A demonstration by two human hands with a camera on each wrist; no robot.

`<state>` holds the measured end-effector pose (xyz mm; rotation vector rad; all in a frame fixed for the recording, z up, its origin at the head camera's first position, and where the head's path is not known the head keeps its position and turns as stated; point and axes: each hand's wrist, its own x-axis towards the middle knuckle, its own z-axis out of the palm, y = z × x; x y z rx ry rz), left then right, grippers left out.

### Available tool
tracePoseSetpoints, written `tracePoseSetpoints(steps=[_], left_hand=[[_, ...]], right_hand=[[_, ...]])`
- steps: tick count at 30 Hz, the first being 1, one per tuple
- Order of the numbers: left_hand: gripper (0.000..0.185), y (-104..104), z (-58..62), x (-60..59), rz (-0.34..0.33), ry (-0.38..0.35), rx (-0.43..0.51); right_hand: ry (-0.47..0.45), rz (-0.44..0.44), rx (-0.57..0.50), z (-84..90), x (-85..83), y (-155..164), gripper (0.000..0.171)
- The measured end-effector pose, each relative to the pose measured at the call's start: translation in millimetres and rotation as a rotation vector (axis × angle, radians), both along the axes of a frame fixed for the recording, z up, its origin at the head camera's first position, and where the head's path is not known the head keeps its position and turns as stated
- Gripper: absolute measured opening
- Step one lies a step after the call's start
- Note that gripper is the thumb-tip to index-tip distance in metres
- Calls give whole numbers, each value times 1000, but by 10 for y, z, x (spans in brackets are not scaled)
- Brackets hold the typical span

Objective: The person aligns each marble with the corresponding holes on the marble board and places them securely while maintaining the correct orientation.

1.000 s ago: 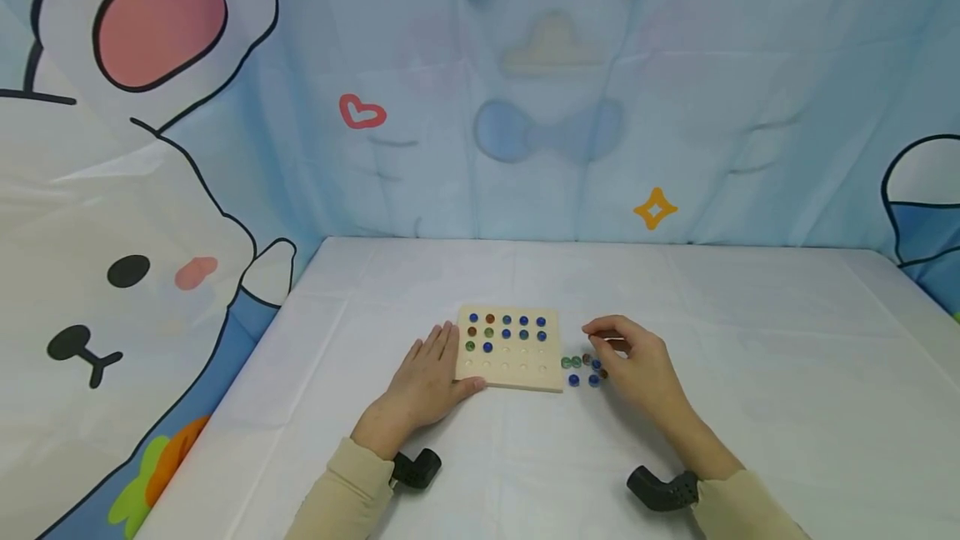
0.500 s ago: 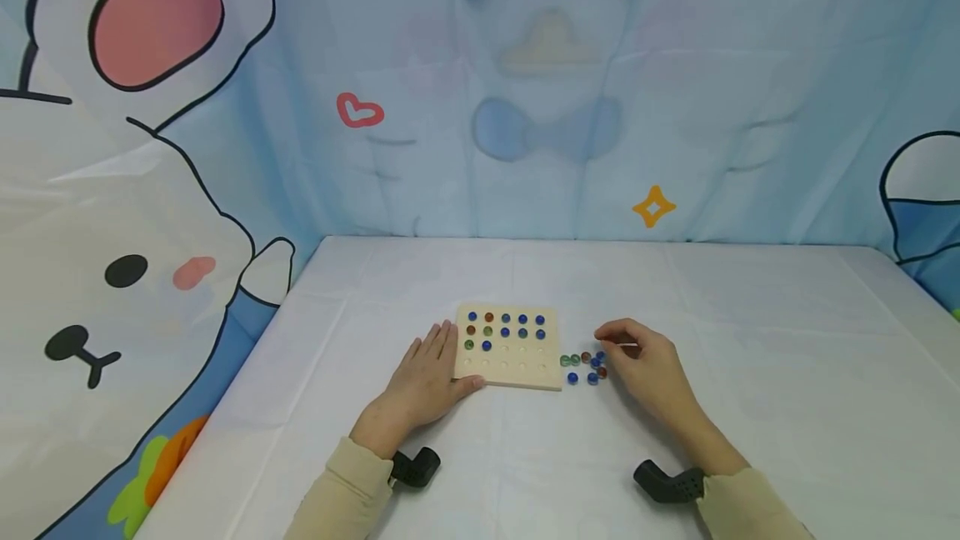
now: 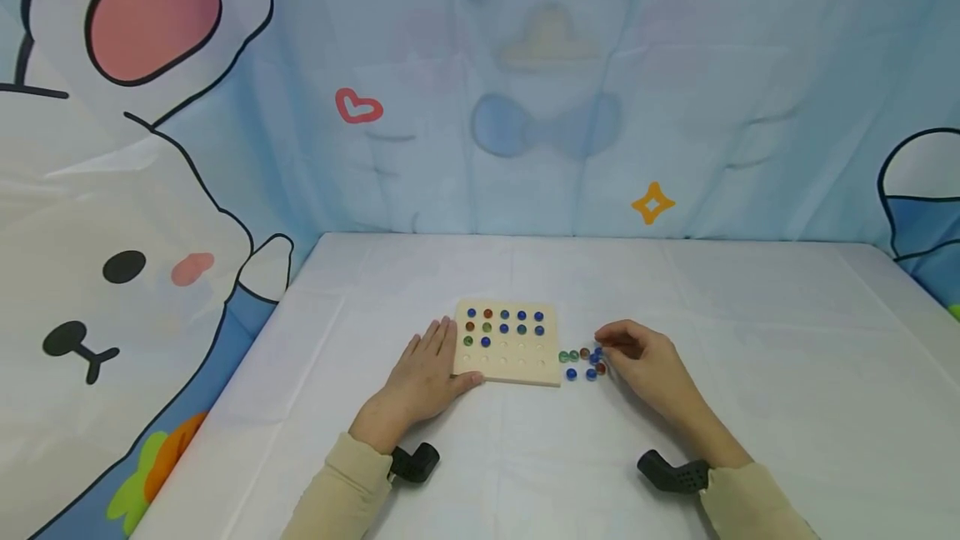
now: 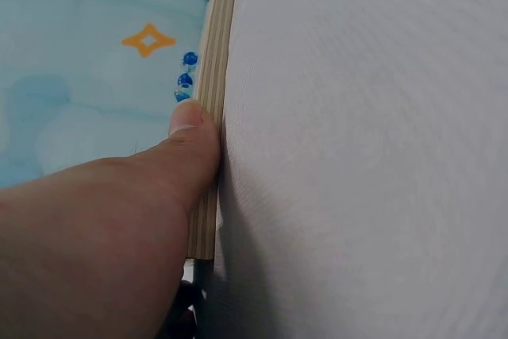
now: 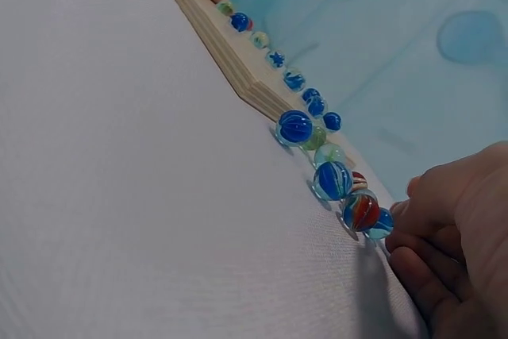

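Left hand point(image 3: 426, 373) flat, steadying the board point(image 3: 507, 343); right hand point(image 3: 637, 361) curls among loose marbles point(image 3: 581, 363), best pinched singly.

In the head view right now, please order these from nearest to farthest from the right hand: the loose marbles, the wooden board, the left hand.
1. Loose marbles: on the table directly at the fingertips of the right hand.
2. Wooden board: just beyond the marbles, toward the left.
3. Left hand: farthest, resting against the board's far left edge.
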<state>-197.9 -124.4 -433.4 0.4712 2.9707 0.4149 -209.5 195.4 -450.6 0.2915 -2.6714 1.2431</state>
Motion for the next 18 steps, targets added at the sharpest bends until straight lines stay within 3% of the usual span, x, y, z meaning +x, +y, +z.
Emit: tracePoseSetpoints(steps=[18], left_hand=[[89,0,4,-3,-1,8,-6]], right_hand=[[12,-1,71,-36,21,-31,22]])
